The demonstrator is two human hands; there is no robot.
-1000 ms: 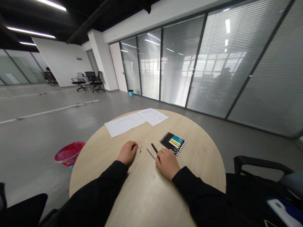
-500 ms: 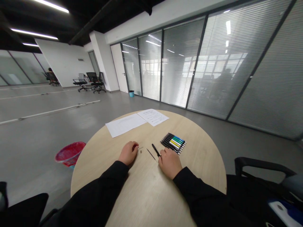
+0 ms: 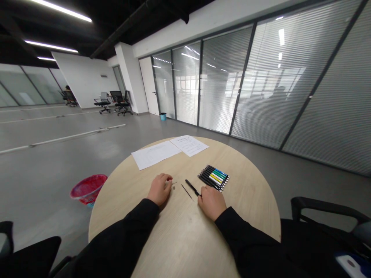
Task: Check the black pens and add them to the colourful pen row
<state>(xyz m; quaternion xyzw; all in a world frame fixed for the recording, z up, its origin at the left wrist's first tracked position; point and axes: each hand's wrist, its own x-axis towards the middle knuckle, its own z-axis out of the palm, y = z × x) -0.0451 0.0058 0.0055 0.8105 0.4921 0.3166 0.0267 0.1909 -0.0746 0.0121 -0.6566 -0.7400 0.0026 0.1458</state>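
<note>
On the round table, my left hand (image 3: 160, 189) rests with its fingers loosely bent and apart. Its fingertips are close to a thin, small piece (image 3: 174, 182), perhaps a spring, and a tiny dark piece (image 3: 174, 188). My right hand (image 3: 213, 201) is closed at the near end of a black pen barrel (image 3: 192, 187), which lies slantwise on the table; the fingers partly hide that end. Between the hands lies a slim dark pen refill (image 3: 187, 191). Just beyond my right hand, several pens (image 3: 213, 178) with black, white, yellow, green and blue bodies lie side by side.
Two printed paper sheets (image 3: 156, 154) lie at the table's far edge. A red basket (image 3: 89, 188) stands on the floor to the left. Black chairs flank the table, one with its armrest (image 3: 327, 206) at the right. Glass partitions with blinds run behind.
The view has shifted slightly. My left fingers have spread a little near the small pieces. My right hand has drawn slightly right, and more of the black pen barrel shows.
</note>
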